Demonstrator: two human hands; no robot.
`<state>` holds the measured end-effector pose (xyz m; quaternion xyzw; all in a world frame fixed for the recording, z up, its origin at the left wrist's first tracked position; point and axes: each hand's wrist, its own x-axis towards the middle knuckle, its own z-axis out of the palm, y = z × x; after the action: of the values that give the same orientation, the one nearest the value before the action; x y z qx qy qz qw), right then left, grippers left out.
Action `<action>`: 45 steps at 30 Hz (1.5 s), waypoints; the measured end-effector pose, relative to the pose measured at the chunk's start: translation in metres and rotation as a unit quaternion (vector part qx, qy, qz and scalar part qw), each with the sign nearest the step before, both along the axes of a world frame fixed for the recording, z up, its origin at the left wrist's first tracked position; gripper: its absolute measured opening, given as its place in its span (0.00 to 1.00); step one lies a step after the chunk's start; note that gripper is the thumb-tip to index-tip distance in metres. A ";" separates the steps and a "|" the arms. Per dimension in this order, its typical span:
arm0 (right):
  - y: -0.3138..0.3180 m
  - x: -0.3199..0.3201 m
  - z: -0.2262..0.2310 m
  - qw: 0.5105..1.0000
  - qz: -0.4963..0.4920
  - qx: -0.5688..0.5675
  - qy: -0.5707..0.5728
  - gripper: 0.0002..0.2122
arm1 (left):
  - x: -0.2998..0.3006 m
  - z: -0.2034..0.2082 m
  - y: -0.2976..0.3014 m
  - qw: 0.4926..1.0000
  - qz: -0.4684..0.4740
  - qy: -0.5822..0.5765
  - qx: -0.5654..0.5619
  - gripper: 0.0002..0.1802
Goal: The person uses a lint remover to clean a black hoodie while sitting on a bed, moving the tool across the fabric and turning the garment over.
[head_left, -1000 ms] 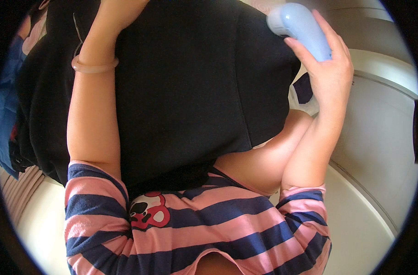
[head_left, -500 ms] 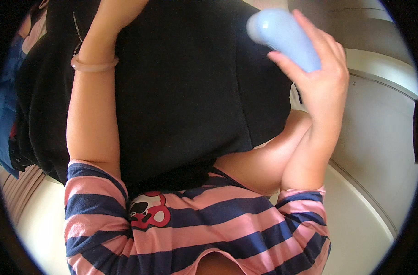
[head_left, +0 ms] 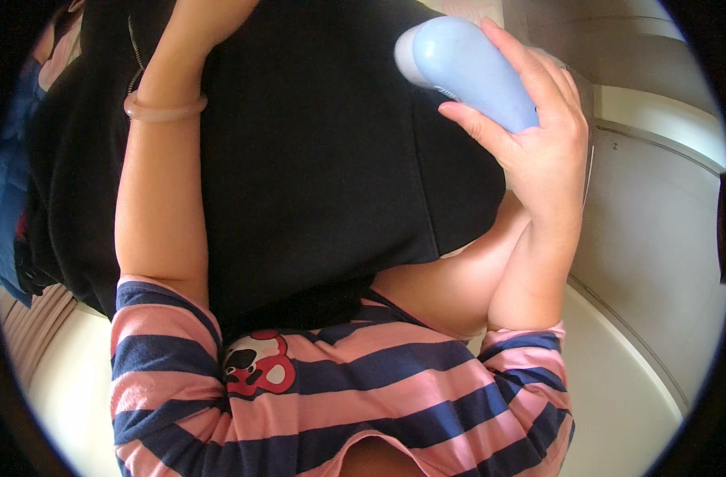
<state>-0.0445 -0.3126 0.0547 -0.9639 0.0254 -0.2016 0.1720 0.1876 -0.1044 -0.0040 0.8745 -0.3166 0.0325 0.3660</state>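
Note:
A black zip-up garment [head_left: 315,167] lies spread across my lap. In my right hand [head_left: 550,131] is a light blue fabric shaver [head_left: 478,71] with a rounded whitish head. My thumb is on its near side and my fingers wrap its far side. The shaver's head points left, over the right part of the black cloth; whether it touches the cloth I cannot tell. My left hand [head_left: 216,16] reaches to the far left part of the garment, and its fingers are cut off by the upper edge. A pale bangle [head_left: 166,109] circles the left wrist.
A zipper edge [head_left: 134,44] runs along the garment's left side. Blue cloth [head_left: 9,183] hangs at the far left. To the right stands a grey panel [head_left: 657,230] with a pale edge. My bare leg [head_left: 442,294] shows under the garment.
My right hand has moved a little left and slightly down with the shaver, bringing its head farther over the black cloth. The left arm stays almost where it was.

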 end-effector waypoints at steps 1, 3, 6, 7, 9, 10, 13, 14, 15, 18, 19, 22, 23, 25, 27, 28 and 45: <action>-0.001 0.000 0.000 1.000 -0.001 0.001 -0.001 0.30 | 0.000 0.000 0.001 1.000 -0.002 -0.013 -0.010 0.14; -0.011 0.002 0.001 0.997 -0.077 -0.012 0.015 0.32 | -0.001 0.000 0.001 1.000 -0.002 -0.023 -0.021 0.14; 0.012 0.008 0.013 0.996 -0.085 -0.024 0.012 0.31 | -0.003 0.003 0.000 1.000 0.014 0.016 -0.007 0.14; 0.010 0.009 0.008 0.999 -0.040 -0.011 0.006 0.31 | -0.002 0.001 0.001 1.000 0.009 0.006 -0.002 0.14; 0.008 0.009 0.003 0.996 0.027 0.083 0.024 0.32 | -0.001 0.000 0.002 1.000 0.005 -0.003 0.004 0.14; 0.007 0.009 0.001 0.994 0.006 0.107 0.019 0.33 | -0.001 0.001 0.001 1.000 0.007 -0.001 0.000 0.14; 0.012 0.012 0.007 0.995 -0.102 -0.003 -0.012 0.31 | -0.003 0.002 -0.004 1.000 0.012 0.000 -0.005 0.14; 0.013 0.013 0.008 0.990 -0.134 -0.032 0.000 0.29 | -0.004 0.001 -0.005 1.000 0.014 -0.002 -0.002 0.14; 0.014 0.014 0.010 0.984 -0.166 -0.060 0.014 0.28 | -0.003 0.000 -0.006 1.000 0.014 -0.002 -0.004 0.14; 0.003 -0.004 0.012 0.989 0.056 0.108 0.086 0.32 | -0.005 0.007 0.009 1.000 0.021 0.010 -0.006 0.14; -0.003 -0.013 0.018 0.989 0.058 0.086 0.109 0.32 | -0.002 -0.001 -0.001 1.000 0.005 0.017 -0.017 0.14; -0.019 -0.035 0.019 0.994 -0.080 0.029 0.072 0.32 | -0.002 0.001 0.000 1.000 0.007 0.015 -0.017 0.14; -0.020 -0.040 0.020 0.994 -0.078 0.027 0.072 0.32 | -0.002 0.001 0.000 1.000 0.008 0.010 -0.015 0.14; -0.024 -0.053 0.019 0.993 -0.074 0.019 0.085 0.34 | -0.001 0.001 0.001 1.000 0.009 0.013 -0.013 0.14; -0.021 -0.065 0.013 0.990 0.052 0.085 0.097 0.36 | -0.003 0.000 0.001 1.000 0.005 0.018 -0.006 0.14; -0.018 -0.068 0.011 0.990 0.005 0.108 0.086 0.36 | -0.003 0.001 0.001 1.000 0.009 0.014 -0.008 0.14; -0.017 -0.064 0.021 0.986 0.043 0.092 0.129 0.35 | -0.001 0.003 0.001 0.999 0.001 0.030 -0.018 0.14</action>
<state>-0.1081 -0.3295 0.0760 -0.9622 0.0238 -0.0645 0.2635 0.1863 -0.1038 -0.0010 0.8688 -0.3036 0.0121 0.3909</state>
